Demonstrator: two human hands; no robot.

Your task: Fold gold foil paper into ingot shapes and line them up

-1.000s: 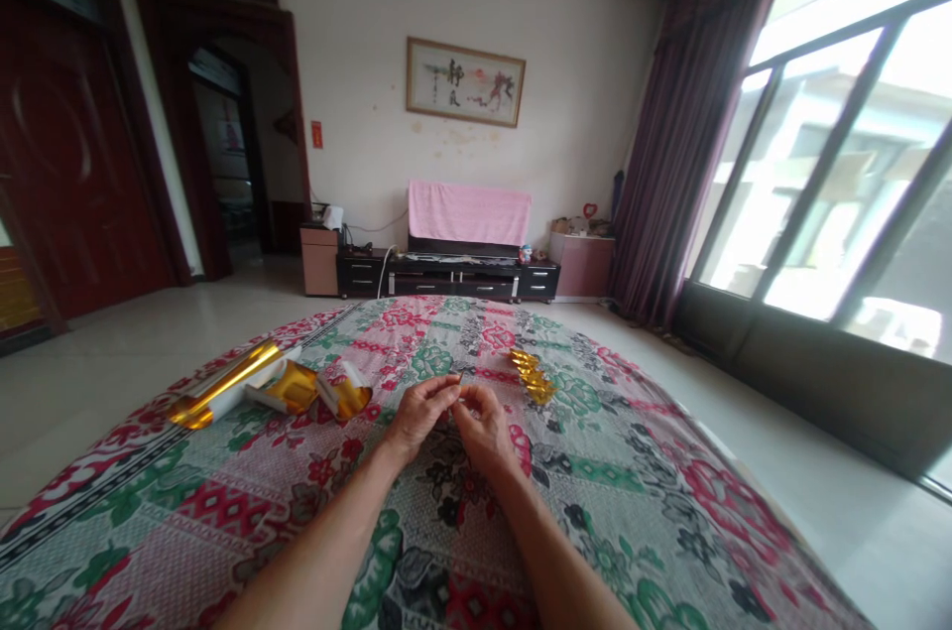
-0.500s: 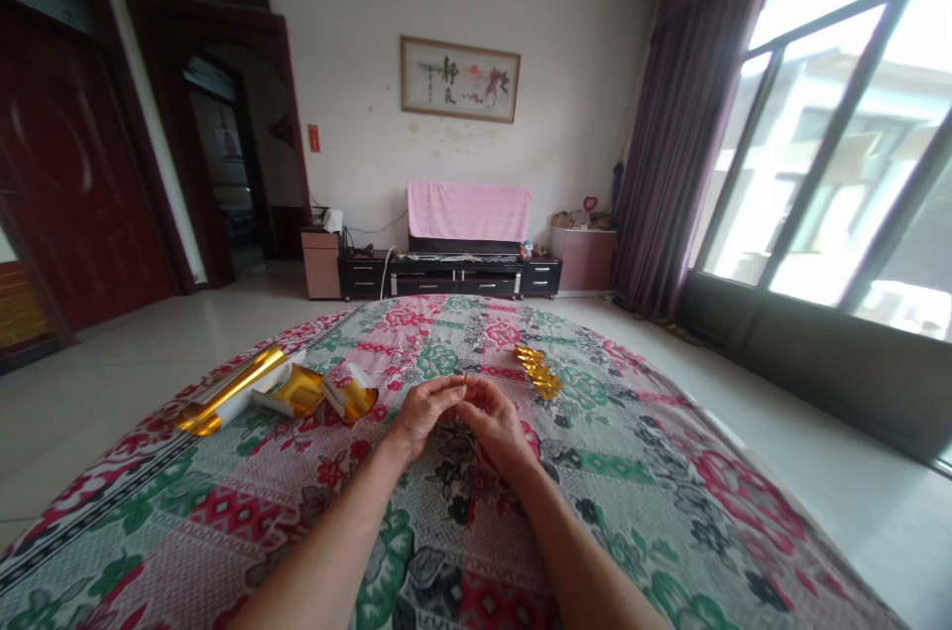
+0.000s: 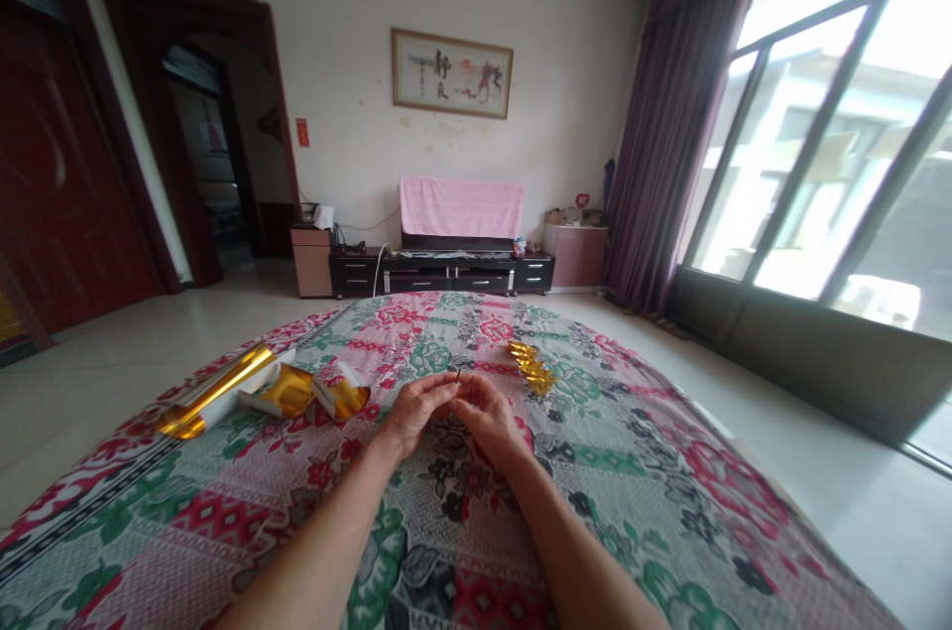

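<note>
Over the middle of the table, my left hand (image 3: 417,412) and my right hand (image 3: 485,414) meet with fingertips pinched together. Between them a thin dark-gold sliver of foil paper (image 3: 458,377) sticks up; most of it is hidden by the fingers. Just beyond my right hand lies a short row of folded gold foil pieces (image 3: 531,368), nested one against another. To the left rests a long curled sheet of gold foil paper (image 3: 223,394) with a white back. Beside it are smaller curled gold pieces (image 3: 289,394), apart from my left hand.
A patterned floral cloth (image 3: 416,531) covers the rounded table. Past its far edge stands a low black cabinet (image 3: 423,283) with a pink cloth (image 3: 461,205) above it. Tall windows and a purple curtain (image 3: 669,144) are on the right, a red door (image 3: 66,154) on the left.
The view has shifted slightly, so the whole scene sits a little further left. My hands keep their pinch, with the gold sliver showing a bit more upright between the fingertips.
</note>
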